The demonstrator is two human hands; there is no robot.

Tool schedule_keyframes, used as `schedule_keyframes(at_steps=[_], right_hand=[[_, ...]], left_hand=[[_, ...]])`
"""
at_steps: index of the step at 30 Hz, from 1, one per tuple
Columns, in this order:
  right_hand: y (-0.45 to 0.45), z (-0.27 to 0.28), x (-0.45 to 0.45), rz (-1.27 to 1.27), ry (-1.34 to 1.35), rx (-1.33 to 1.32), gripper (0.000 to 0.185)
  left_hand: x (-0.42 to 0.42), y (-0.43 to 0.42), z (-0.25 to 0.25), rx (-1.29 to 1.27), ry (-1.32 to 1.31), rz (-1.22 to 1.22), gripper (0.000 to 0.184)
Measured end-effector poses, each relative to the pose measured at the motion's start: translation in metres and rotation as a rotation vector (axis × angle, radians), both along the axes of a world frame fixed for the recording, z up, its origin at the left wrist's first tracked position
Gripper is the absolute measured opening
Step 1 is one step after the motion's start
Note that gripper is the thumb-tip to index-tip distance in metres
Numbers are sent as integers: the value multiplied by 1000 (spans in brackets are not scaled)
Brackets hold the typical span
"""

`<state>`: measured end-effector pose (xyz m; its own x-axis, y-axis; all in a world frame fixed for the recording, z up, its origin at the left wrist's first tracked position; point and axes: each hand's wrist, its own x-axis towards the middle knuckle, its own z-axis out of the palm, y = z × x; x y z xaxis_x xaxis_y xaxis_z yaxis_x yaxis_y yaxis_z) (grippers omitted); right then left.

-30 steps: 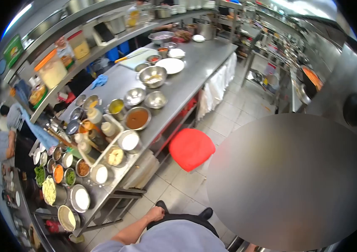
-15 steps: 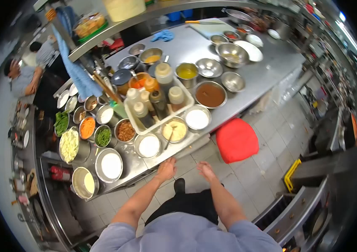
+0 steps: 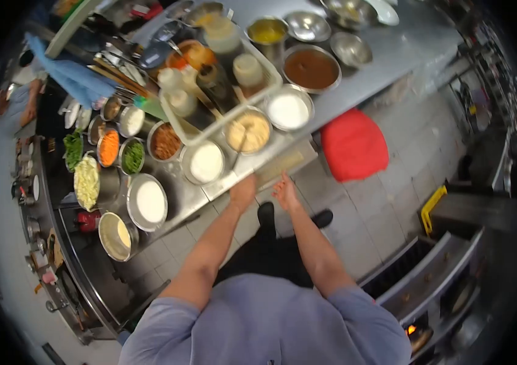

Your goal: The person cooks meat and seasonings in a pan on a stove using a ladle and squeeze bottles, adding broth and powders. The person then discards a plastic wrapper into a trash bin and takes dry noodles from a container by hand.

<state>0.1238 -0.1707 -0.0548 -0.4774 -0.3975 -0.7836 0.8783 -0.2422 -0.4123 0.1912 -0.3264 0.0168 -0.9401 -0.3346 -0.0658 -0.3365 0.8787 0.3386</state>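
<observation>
My left hand is at the front edge of the steel counter, just below a bowl of pale yellow paste with a spoon in it; its fingers are blurred and partly hidden. To its right, my right hand hangs in front of the counter with its fingers apart and nothing in them. A stack of flat pale sheets lies under the counter edge near both hands. Bowls of white powder flank the paste, and a white basket of squeeze bottles stands behind.
A red stool stands right of my hands. Pots of chopped vegetables line the counter's left part. A stove with a small flame is at the lower right. Another person's arm shows at the far left.
The view has swung down and leftward to the counter. My right hand has come into view, and both hands have risen forward to the counter's front edge.
</observation>
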Motion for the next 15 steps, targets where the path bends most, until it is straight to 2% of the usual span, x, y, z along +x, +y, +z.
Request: schedule_keyframes(at_steps=[2,4,6,8,12,14,15], right_hand=[[32,2,19,72,45,27,56],[75,14,45,29,14,159,55],[124,15,76,36,150,10,57],[142,52,87,-42,161,59,53],[159,67,85,21,156,173,51],[166,84,61,701,170,518,51],[164,99,50,883,236,579,47]], left_hand=[[-6,3,4,1,-1,40,21],[-9,7,20,24,-95,48,23],[-10,8,24,18,-116,37,24],[-11,10,25,46,-120,36,24],[-15,10,25,99,-175,73,27],[-15,4,17,-19,-75,-32,31],[-14,1,15,1,-92,-36,36]])
